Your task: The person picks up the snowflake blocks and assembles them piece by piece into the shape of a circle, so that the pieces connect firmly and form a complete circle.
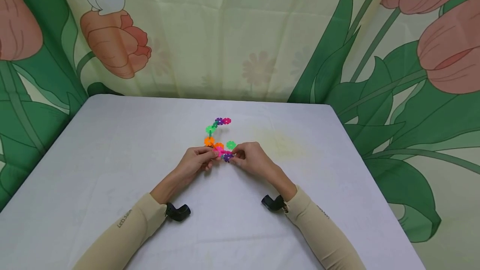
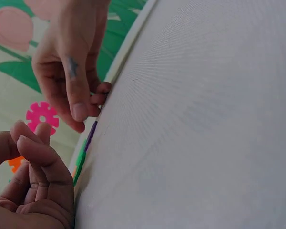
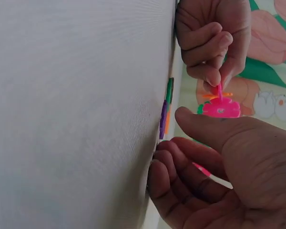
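My left hand (image 1: pixel 196 159) pinches a pink notched plastic disc (image 1: pixel 218 151) between thumb and fingers. Linked discs run away from it in a curve, through an orange disc (image 1: pixel 209 141) and a green disc (image 1: pixel 210 129) to a purple disc and a pink one at the far end. Low at the tabletop, a second purple disc (image 3: pixel 162 119) lies with green and orange discs. My right hand (image 1: pixel 253 159) has its fingertips right beside that purple disc, thumb and fingers apart in the right wrist view. A light green disc (image 1: pixel 231 145) is just beyond the right fingers.
A white cloth (image 1: pixel 150 120) covers the table, with a faint yellowish stain right of the hands. Behind hangs a curtain (image 1: pixel 210 32) printed with tulips and a rabbit. Black wrist cameras (image 1: pixel 178 212) sit at both sleeve cuffs.
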Action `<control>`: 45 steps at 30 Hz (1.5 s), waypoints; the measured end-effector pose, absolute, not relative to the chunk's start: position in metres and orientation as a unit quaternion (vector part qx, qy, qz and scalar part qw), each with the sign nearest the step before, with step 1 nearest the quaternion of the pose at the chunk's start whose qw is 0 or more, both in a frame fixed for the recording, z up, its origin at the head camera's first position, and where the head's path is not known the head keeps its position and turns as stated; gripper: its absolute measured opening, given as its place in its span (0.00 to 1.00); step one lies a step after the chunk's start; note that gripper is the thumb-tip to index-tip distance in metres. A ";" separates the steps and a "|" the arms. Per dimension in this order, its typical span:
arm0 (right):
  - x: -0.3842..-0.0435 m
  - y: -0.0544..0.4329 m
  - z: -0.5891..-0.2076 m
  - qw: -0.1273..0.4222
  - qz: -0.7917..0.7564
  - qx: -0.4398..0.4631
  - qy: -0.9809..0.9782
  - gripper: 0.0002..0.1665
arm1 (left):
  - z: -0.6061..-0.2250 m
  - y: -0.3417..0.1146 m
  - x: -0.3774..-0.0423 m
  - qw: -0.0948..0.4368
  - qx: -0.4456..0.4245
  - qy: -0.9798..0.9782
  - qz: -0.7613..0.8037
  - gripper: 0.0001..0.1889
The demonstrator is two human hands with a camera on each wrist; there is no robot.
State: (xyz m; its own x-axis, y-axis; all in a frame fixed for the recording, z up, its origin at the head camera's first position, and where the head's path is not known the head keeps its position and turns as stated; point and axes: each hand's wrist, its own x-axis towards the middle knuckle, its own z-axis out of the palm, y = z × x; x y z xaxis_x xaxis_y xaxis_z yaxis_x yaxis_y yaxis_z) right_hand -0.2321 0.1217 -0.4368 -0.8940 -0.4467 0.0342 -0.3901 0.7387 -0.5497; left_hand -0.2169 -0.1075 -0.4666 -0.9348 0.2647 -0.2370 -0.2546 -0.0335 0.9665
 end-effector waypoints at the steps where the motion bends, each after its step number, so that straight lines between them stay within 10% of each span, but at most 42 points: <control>1: -0.232 0.122 -0.438 0.055 -0.281 -0.222 0.932 0.13 | -0.466 -0.108 -0.217 0.181 0.003 0.670 0.720 0.10; 45: -0.242 0.142 -0.433 0.193 -0.404 -0.151 0.881 0.08 | -0.464 -0.105 -0.216 0.190 -0.003 0.668 0.720 0.08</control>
State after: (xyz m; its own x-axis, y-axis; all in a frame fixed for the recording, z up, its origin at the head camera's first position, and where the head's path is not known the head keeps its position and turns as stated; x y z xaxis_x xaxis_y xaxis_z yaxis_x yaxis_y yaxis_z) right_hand -0.2420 0.1416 -0.4327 -0.8799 -0.4222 -0.2178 -0.1103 0.6274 -0.7708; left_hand -0.2159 -0.1054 -0.4645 -0.9279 0.2686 -0.2584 -0.2778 -0.0363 0.9600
